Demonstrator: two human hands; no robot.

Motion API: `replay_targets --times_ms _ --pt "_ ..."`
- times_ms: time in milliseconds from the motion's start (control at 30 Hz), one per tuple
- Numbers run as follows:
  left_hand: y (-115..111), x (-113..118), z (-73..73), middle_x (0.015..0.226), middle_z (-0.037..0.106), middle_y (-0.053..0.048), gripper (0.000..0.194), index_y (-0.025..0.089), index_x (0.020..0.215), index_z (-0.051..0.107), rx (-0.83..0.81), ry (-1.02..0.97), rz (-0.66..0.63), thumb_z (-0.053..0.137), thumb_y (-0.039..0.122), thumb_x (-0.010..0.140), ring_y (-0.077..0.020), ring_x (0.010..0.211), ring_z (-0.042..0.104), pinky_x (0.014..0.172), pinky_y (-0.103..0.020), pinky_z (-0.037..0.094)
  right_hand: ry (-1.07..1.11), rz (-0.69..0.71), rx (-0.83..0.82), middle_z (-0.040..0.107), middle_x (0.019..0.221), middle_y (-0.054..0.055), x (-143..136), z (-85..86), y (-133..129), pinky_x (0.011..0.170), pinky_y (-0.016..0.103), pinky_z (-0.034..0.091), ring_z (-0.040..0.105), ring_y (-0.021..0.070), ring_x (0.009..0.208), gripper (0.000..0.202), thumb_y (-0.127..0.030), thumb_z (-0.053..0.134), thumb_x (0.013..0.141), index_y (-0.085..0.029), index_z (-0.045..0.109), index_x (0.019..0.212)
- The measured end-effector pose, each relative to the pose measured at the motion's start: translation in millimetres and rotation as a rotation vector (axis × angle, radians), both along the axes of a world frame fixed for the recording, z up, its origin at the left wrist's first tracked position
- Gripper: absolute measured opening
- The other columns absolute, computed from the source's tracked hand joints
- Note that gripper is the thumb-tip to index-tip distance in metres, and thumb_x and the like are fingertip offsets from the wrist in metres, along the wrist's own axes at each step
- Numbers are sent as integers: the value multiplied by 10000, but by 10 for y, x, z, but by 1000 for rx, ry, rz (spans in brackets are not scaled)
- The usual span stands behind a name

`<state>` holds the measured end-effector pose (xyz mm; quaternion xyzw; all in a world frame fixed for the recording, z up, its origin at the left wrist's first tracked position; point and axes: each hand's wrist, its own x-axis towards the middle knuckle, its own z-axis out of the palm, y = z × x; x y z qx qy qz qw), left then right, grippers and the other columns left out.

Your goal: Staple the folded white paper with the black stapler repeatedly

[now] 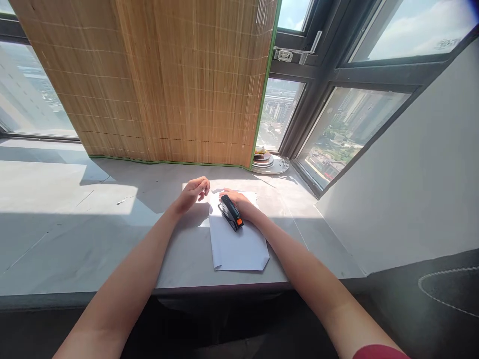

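A small stack of white paper (239,249) lies on the pale sill, its near corners a little creased. On its upper part rests a black stapler (231,213) with an orange patch at the near end. My right hand (239,202) lies over the far part of the paper, right behind the stapler, its fingers stretched out to the left; the stapler hides some of them. Just left of the paper, my left hand (193,193) is held with its fingers curled in, and nothing shows in it.
A bamboo blind (179,85) with green edging hangs in front of the window. Several stacked plates (265,160) stand in the corner by the window frame. A white wall (404,179) slopes along the right. The sill's front edge (224,286) runs across my forearms.
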<state>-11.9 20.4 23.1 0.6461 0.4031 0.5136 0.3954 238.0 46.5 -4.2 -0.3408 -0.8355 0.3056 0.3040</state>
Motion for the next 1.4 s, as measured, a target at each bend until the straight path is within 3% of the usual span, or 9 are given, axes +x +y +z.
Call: replay_targets --times_ms 67,167,333,433,567,867,1167,1300,1400 --pt "-5 114 -66 900 666 -58 254 227 892 667 81 283 0 601 445 1004 -193 777 596 676 -318 508 93 -20 50 782 1113 50 73 36 49 1083 418 515 658 257 1211 245 -253 573 902 -237 788 1017" --pt "37 98 -196 1084 718 -79 200 251 1007 726 149 615 -58 580 388 1012 -246 1026 640 910 -386 537 123 -63 57 750 1050 67 235 138 44 942 391 521 643 233 1016 265 -369 533 999 -212 746 974" --pt "104 -22 -296 1253 696 -84 264 269 1186 744 151 856 -122 558 374 1030 -276 1187 609 1080 -453 495 -120 217 -73 637 943 4 367 290 -154 729 309 434 538 184 814 423 -626 720 938 -223 602 982" --pt "91 -34 -259 1354 677 -78 297 274 1247 730 133 901 -131 541 325 1024 -278 1281 587 1158 -472 461 -182 280 -35 634 937 0 303 282 -231 730 308 412 551 199 836 372 -465 810 867 -228 578 1034" --pt "87 -56 -208 1416 680 -76 305 266 1254 734 109 901 -166 530 317 1032 -280 1364 577 1229 -491 411 -41 394 20 690 1026 37 281 204 -173 807 337 440 604 218 911 240 -255 687 888 -209 647 1120" --pt "162 -146 -248 1423 702 -85 327 268 1242 779 168 829 -222 529 409 1084 -260 1322 645 1199 -465 469 15 575 10 705 1228 89 415 135 30 1024 439 483 629 275 1114 439 -406 696 1010 -218 669 1405" --pt "199 -127 -231 1410 710 -88 331 257 1218 780 176 822 -239 493 362 1089 -243 1332 642 1198 -450 488 3 523 53 708 1142 91 458 161 52 971 426 490 628 274 1053 432 -451 679 1035 -210 694 1393" --pt "212 -80 -210 1456 677 -74 350 268 1237 760 139 854 -245 457 278 1063 -252 1390 591 1242 -472 440 7 489 -68 713 1165 81 536 227 53 896 372 494 621 244 1020 502 -526 709 1018 -231 700 1425" --pt "193 -25 -195 1489 645 -49 366 292 1267 735 102 880 -251 477 234 1015 -261 1405 552 1251 -469 413 85 343 -149 695 1126 76 613 247 100 822 342 480 598 227 975 490 -609 689 1011 -234 759 1317"
